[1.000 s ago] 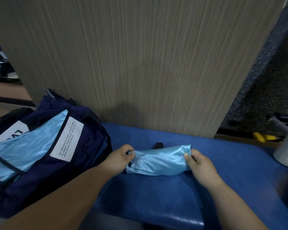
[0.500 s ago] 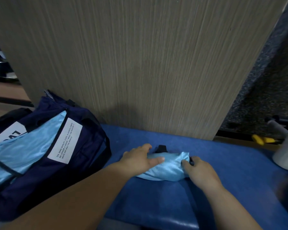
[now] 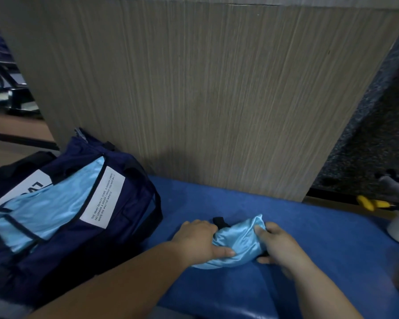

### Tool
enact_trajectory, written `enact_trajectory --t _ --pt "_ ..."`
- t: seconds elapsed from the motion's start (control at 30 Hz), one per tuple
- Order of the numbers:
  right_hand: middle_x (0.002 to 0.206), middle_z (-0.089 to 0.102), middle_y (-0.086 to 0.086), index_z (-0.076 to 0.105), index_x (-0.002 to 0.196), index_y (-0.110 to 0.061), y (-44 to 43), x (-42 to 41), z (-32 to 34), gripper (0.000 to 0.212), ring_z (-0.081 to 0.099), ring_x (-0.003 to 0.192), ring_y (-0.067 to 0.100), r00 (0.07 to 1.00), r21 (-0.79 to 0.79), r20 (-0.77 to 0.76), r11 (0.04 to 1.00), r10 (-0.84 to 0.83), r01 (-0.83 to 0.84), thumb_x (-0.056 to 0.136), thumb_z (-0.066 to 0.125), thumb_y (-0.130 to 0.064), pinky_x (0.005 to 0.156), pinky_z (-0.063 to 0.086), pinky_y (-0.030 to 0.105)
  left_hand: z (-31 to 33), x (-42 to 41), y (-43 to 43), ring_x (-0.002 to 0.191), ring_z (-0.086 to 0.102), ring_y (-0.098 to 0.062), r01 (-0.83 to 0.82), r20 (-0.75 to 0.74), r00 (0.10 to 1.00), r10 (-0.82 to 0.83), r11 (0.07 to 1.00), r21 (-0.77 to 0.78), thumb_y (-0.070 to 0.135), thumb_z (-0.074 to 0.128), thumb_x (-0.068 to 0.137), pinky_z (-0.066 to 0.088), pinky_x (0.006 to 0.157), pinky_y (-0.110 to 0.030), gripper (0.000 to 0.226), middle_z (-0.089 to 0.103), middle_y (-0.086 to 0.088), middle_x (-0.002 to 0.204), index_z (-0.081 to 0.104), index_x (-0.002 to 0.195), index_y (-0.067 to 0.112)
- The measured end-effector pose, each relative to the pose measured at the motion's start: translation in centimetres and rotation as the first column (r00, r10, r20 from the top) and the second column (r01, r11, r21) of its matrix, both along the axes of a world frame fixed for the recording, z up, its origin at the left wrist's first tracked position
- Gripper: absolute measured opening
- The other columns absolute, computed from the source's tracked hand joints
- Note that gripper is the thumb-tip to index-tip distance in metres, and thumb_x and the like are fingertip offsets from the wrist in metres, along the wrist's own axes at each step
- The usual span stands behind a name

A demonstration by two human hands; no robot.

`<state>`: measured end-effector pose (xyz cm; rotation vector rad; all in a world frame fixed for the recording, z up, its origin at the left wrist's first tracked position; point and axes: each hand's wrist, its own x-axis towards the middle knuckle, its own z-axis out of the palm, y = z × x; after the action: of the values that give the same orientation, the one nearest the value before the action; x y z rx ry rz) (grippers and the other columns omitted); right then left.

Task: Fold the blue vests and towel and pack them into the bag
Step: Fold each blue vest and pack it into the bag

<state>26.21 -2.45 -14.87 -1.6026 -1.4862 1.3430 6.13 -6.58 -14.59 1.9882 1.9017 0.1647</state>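
two hands are squeezing a glossy, satin-like light blue vest [image 3: 237, 246] into a rumpled, rounded bundle lying on the blue padded counter [image 3: 320, 261], just right of the navy bag [image 3: 124, 226]. a black strap end [image 3: 219, 221] is poking out behind the bundle. the left hand [image 3: 197, 240] is arching over its left end, fingers curling down out of sight, thumb pressing along the front. the right hand [image 3: 280, 248] is pinching the right end between thumb and curled fingers. a second vest [image 3: 46, 212], equally shiny, is showing in the bag's open mouth, partly cut off at the frame edge; the white label [image 3: 103, 200] is carrying print too small to read.
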Motion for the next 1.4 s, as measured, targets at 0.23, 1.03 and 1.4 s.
enact_trajectory --t 0.23,1.03,1.4 --pt "0.092 0.073 0.009 0.059 0.099 -0.013 -1.5 -1.9 1.7 0.019 0.071 0.082 0.020 0.953 -0.034 -0.301 0.999 -0.026 0.017 0.103 0.046 -0.025 0.064 0.055 0.035 0.8 -1.6 -2.2 0.087 0.061 -0.005 -0.053 0.308 0.950 0.047 0.999 0.008 0.071 0.068 0.071 0.052 0.081 -0.027 0.055 0.063 0.013 0.097 0.060 0.100 0.025" --pt "0.087 0.071 0.008 0.060 0.093 -0.010 -4.0 -28.0 12.2 0.019 0.067 0.076 0.020 0.862 0.223 -0.443 0.962 0.245 -0.159 0.099 0.056 -0.027 0.061 0.055 0.031 11.1 -23.7 -13.2 0.089 0.060 -0.017 -0.462 0.490 0.836 0.249 0.800 0.383 0.057 0.039 0.096 0.049 0.084 -0.039 0.030 0.060 0.005 0.099 0.032 0.121 0.041" --pt "0.083 0.060 0.000 0.048 0.098 -0.024 0.2 -38.9 10.4 0.023 0.058 0.078 0.018 0.792 0.438 0.518 0.694 0.325 -0.571 0.097 0.050 -0.047 0.067 0.040 0.032 6.0 -29.8 -11.0 0.113 0.052 -0.024 -0.656 0.277 0.754 0.595 0.709 0.259 0.049 0.045 0.097 0.045 0.094 -0.040 0.041 0.051 -0.003 0.123 0.041 0.126 0.020"
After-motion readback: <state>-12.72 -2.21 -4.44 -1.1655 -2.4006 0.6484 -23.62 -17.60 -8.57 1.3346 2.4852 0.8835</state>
